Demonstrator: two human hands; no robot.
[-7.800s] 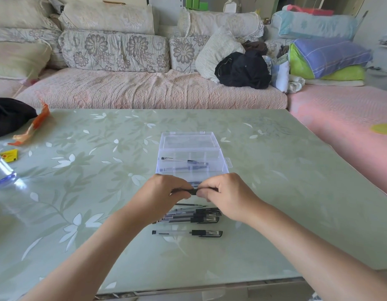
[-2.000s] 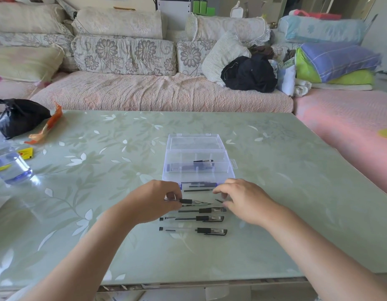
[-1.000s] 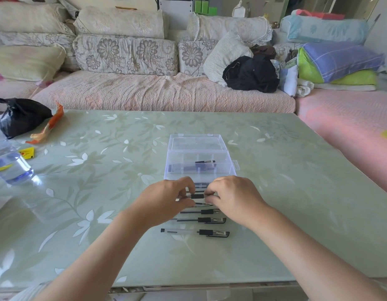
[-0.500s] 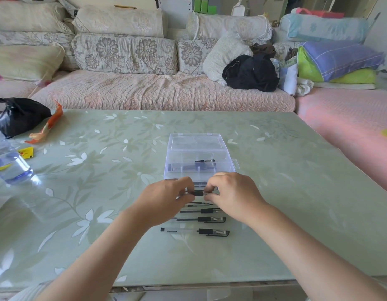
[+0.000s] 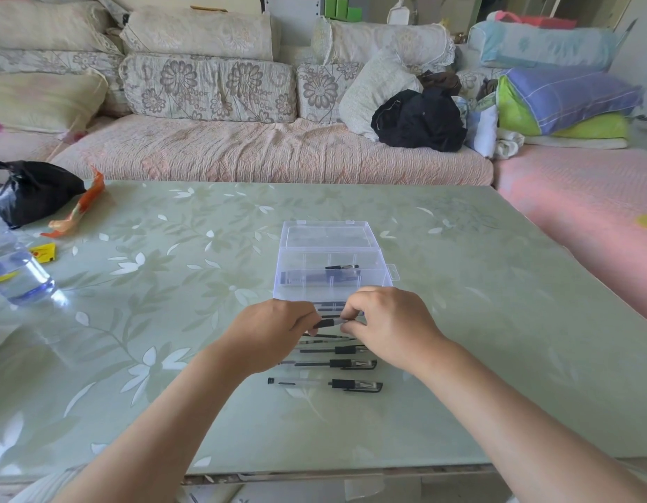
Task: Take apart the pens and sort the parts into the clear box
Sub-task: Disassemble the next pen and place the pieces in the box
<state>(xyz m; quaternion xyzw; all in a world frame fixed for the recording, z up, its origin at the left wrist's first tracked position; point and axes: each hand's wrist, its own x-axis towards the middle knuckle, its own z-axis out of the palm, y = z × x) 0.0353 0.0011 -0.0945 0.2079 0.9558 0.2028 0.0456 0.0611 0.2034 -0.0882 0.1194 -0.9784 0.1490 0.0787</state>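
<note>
One wide-angle view looks from head height at the near edge of the table (image 5: 459,357), 6 o'clock, facing 12 o'clock and tilted down. The left hand (image 5: 271,335) and right hand (image 5: 390,324) sit close below the lens, mid-frame, over the table's near half. The sofa (image 5: 271,154) lies far off at 12 o'clock.

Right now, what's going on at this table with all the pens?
A person is taking pens apart. The left hand and right hand each pinch one end of a pen, held just in front of the open clear box. Some dark pen parts already lie in its compartments. A few capped pens wait in a row on the table, nearer the person.
</note>
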